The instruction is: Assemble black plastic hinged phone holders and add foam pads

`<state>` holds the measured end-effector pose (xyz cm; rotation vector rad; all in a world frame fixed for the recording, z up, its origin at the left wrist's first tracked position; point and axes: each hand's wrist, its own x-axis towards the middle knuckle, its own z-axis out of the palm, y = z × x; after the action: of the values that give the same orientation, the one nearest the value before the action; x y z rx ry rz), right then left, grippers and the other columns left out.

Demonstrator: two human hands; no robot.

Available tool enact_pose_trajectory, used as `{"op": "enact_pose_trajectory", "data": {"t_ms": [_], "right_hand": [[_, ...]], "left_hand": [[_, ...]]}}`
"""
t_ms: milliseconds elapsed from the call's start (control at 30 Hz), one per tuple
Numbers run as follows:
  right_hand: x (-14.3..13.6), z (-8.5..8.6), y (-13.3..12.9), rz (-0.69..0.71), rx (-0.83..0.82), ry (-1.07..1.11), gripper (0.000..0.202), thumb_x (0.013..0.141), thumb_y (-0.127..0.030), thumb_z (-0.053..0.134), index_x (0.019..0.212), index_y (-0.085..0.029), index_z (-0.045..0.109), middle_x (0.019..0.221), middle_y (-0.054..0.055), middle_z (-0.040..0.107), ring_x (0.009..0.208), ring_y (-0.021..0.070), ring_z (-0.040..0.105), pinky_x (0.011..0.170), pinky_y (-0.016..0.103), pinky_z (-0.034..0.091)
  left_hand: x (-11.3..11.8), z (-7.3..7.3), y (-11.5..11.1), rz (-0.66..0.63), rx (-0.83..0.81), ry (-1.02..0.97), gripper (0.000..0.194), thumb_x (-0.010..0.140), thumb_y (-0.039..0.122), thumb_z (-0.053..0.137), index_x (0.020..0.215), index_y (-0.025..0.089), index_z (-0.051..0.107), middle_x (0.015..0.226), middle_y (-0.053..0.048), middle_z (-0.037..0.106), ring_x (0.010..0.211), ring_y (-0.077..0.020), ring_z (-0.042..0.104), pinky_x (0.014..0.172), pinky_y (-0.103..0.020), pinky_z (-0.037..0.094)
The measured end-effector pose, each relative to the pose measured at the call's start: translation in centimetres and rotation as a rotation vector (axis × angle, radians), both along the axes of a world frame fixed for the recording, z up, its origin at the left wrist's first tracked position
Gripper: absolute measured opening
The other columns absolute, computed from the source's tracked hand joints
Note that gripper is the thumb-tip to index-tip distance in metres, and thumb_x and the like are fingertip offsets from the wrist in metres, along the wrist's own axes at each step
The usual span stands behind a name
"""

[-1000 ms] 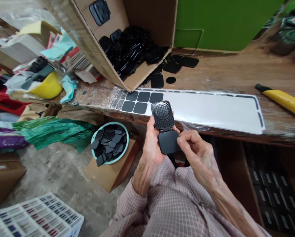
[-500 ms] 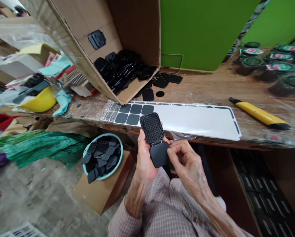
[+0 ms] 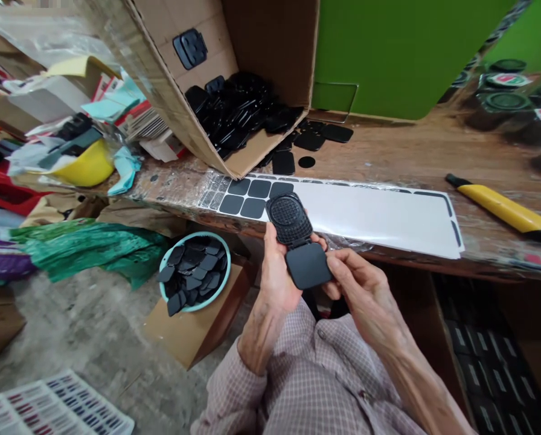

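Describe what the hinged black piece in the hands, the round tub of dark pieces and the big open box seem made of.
Hinged piece: probably molded plastic; its flap looks smooth and matte, its gridded half slightly glossy.
Tub: likely plastic, judging by its smooth, pale turquoise rim.
Open box: apparently cardboard, given its dull brown walls and visible creases.

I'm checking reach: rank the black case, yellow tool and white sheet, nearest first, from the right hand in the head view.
1. Black case: touching the right hand.
2. White sheet: bench, just ahead.
3. Yellow tool: bench, far right.
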<state>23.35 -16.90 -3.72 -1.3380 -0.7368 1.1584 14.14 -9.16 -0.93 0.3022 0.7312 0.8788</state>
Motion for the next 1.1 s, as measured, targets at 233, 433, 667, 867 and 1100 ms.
{"op": "enact_pose_trajectory", "data": {"t_ms": [233, 433, 667, 867, 1100], "right_hand": [[0.5, -0.1, 0.1, -0.131, 0.056, 0.068, 0.023, 0.090, -0.043, 0.060, 0.088, -0.020, 0.061, 0.055, -0.004, 0.052, 0.054, 0.0089, 0.046, 0.055, 0.022, 0.038], [0.8, -0.6, 0.5, -0.131, 0.055, 0.150, 0.021, 0.089, -0.041, 0.063, 0.089, -0.020, 0.060, 0.055, -0.004, 0.053, 0.054, 0.0091, 0.046, 0.057, 0.022, 0.038], [1.0, -0.2, 0.6, -0.089, 0.053, 0.160, 0.023, 0.094, -0.042, 0.055, 0.090, -0.019, 0.061, 0.057, -0.003, 0.052, 0.057, 0.0105, 0.047, 0.059, 0.024, 0.040], [0.9, 0.4, 0.1, -0.056, -0.124, 0.056, 0.029, 0.083, -0.048, 0.066, 0.094, -0.021, 0.062, 0.060, -0.002, 0.054, 0.056, 0.0131, 0.048, 0.050, 0.024, 0.040], [-1.0, -1.7, -0.1, 0.154, -0.133, -0.183, 0.033, 0.082, -0.054, 0.063, 0.087, -0.022, 0.064, 0.056, -0.001, 0.053, 0.053, 0.0137, 0.049, 0.049, 0.024, 0.042]], "left_hand": [[-0.9, -0.2, -0.2, -0.126, 0.064, 0.064, 0.048, 0.094, 0.052, 0.040, 0.100, 0.015, 0.071, 0.094, -0.010, 0.073, 0.095, -0.0227, 0.066, 0.085, -0.034, 0.051], [-1.3, -1.1, -0.1, -0.155, 0.256, 0.160, 0.031, 0.088, 0.042, 0.057, 0.098, 0.017, 0.073, 0.098, -0.008, 0.073, 0.099, -0.0234, 0.065, 0.087, -0.034, 0.050], [-1.5, -1.2, 0.4, -0.203, 0.329, 0.240, 0.027, 0.085, 0.035, 0.064, 0.103, 0.016, 0.073, 0.096, -0.008, 0.073, 0.094, -0.0218, 0.066, 0.084, -0.034, 0.051], [-1.8, -1.9, -0.4, -0.101, 0.287, 0.322, 0.026, 0.083, 0.036, 0.066, 0.099, 0.017, 0.074, 0.086, -0.006, 0.070, 0.082, -0.0179, 0.063, 0.076, -0.029, 0.047], [-6.6, -2.8, -2.2, -0.059, 0.240, 0.361, 0.032, 0.076, 0.046, 0.072, 0.079, 0.014, 0.068, 0.071, -0.001, 0.057, 0.066, -0.0110, 0.049, 0.070, -0.026, 0.040]]}}
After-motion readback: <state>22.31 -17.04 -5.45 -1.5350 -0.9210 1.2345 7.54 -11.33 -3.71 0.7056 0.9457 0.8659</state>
